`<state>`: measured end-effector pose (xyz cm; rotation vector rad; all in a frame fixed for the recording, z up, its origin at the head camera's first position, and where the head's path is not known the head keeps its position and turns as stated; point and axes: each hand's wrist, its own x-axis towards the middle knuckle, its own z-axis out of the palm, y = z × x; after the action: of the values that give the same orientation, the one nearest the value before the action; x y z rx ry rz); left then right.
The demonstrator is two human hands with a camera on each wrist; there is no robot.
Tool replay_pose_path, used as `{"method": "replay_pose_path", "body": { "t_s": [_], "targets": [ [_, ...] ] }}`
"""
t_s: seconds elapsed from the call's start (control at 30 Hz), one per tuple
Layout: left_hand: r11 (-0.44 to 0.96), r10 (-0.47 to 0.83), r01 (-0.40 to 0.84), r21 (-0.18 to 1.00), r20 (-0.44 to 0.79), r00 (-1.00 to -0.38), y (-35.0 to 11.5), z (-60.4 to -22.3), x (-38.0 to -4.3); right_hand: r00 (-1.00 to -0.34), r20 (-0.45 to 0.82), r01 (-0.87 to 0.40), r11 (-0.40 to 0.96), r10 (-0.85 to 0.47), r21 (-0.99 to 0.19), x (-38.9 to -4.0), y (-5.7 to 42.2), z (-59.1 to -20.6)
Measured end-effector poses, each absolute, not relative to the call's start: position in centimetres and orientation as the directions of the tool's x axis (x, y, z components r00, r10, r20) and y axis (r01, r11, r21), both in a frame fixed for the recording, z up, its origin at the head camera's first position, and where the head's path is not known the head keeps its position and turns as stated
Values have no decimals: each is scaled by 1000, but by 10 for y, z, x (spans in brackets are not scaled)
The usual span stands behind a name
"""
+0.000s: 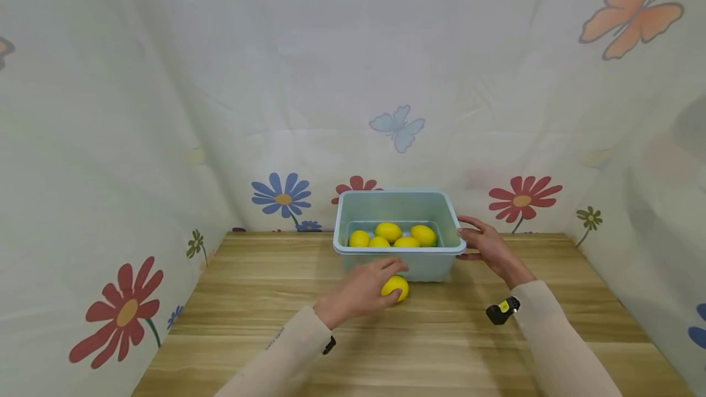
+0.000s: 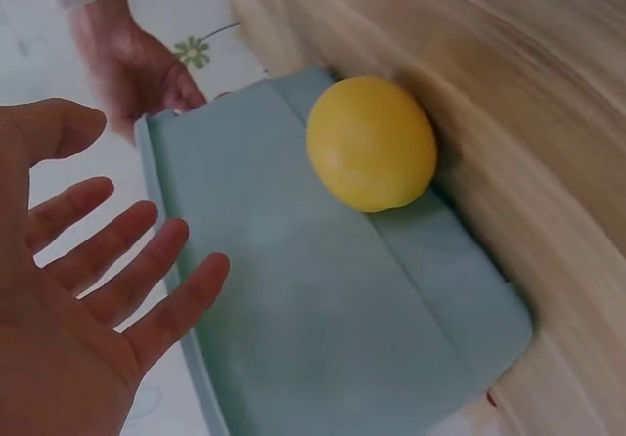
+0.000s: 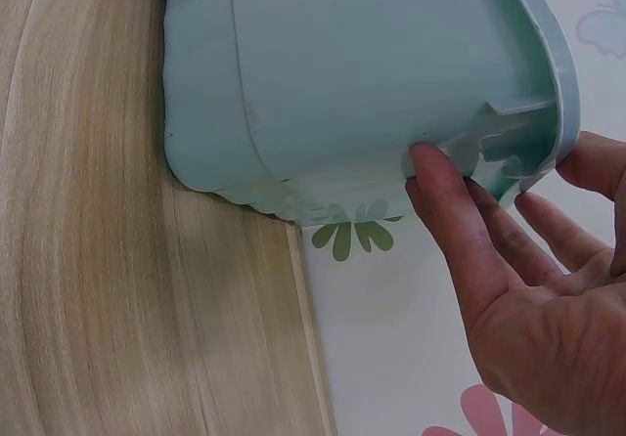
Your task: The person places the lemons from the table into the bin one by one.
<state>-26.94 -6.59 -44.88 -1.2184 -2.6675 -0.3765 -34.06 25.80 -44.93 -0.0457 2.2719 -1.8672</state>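
Observation:
A pale blue-green plastic bin (image 1: 391,265) stands on the wooden table with several lemons (image 1: 388,231) inside. One more lemon (image 1: 398,287) lies on the table against the bin's front. My left hand (image 1: 361,290) reaches over this lemon in the head view. In the left wrist view, its fingers are spread and apart from the lemon (image 2: 372,143), with bare palm showing. At the bin's right side, my right hand (image 1: 488,247) holds the rim. The right wrist view shows its thumb at the rim and fingertips (image 3: 430,162) against the outer wall under it.
Wood-grain table (image 1: 265,287) surrounds the bin on the left, front and right. Behind it hangs a pale curtain (image 1: 309,109) printed with flowers and butterflies, which also closes both sides. A small black device (image 1: 501,311) sits at the right wrist.

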Motion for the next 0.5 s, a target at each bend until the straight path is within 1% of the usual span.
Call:
{"method": "replay_pose_path", "body": {
  "t_s": [0.23, 0.5],
  "targets": [
    [685, 684, 705, 185, 170, -709, -63, -464, -274, -981, -137, 107, 205, -140, -973, -342, 259, -449],
    [699, 689, 697, 164, 107, -717, -60, -479, -277, -979, -129, 97, 202, -155, -975, -342, 260, -453]
  ]
}}
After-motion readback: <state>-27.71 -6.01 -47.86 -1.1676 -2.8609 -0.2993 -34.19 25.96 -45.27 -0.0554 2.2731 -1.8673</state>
